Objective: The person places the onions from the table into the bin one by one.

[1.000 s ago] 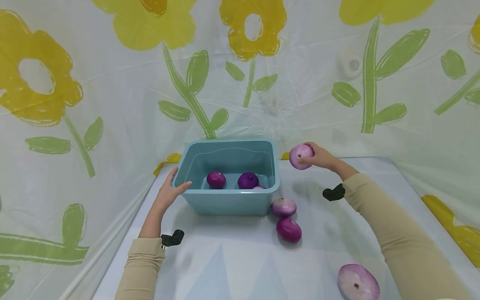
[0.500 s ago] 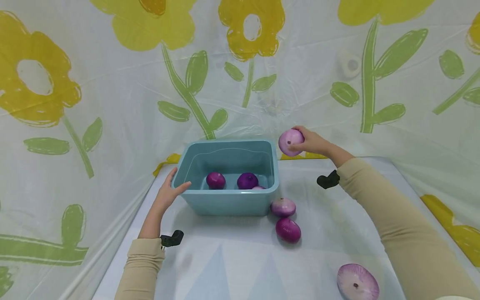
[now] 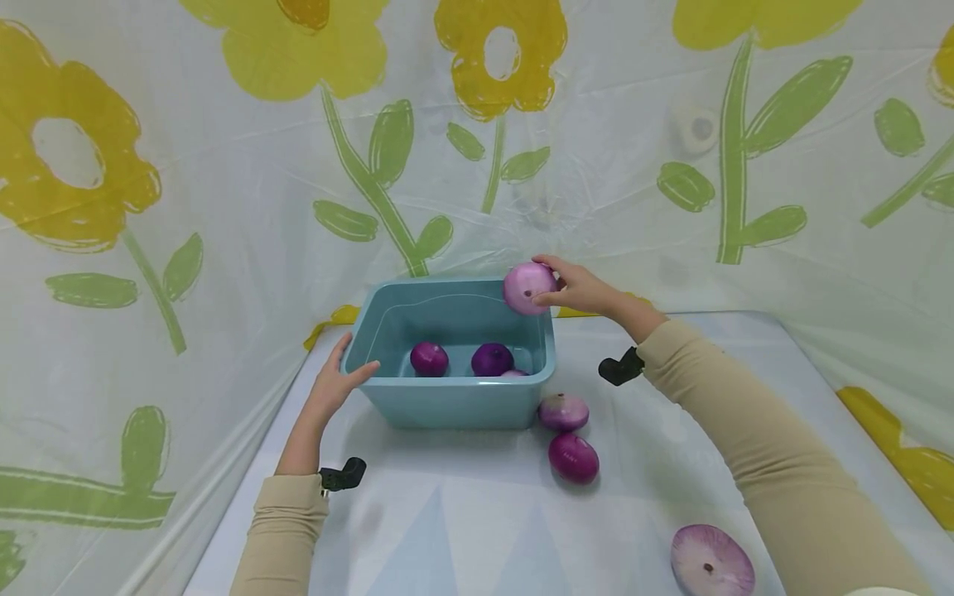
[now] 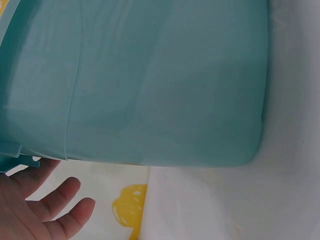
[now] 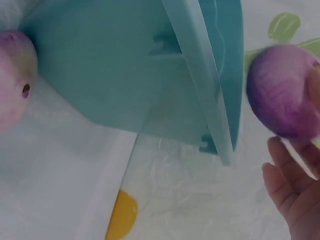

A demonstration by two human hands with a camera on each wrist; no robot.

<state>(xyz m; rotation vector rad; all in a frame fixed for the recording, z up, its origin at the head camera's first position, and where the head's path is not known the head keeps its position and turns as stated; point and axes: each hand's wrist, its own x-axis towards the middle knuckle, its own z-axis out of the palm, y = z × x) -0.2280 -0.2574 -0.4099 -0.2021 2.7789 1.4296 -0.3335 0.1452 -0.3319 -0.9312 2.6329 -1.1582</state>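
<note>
My right hand [image 3: 585,291] holds a pale purple onion [image 3: 527,288] above the right back corner of a teal plastic bin [image 3: 447,404]. In the right wrist view, the same onion [image 5: 282,92] is beside the bin's rim, with fingertips against it. My left hand [image 3: 333,387] rests at the bin's left front corner, thumb over the rim and fingers spread outside. The left wrist view has these fingers [image 4: 60,200] below the rim, mostly apart from the wall. Inside the bin lie a magenta onion [image 3: 429,358], a dark purple onion [image 3: 492,360] and a partly hidden paler one [image 3: 516,373].
A pale purple onion [image 3: 563,412] and a magenta onion [image 3: 573,458] lie against each other by the bin's right front corner. Another pale onion [image 3: 712,560] is near the front right of the white table [image 3: 626,513]. A flowered curtain [image 3: 611,165] hangs behind.
The right hand has carried the pale purple onion leftward, first rising, from right of the bin to over its right back corner. The left hand and the other onions have stayed in place.
</note>
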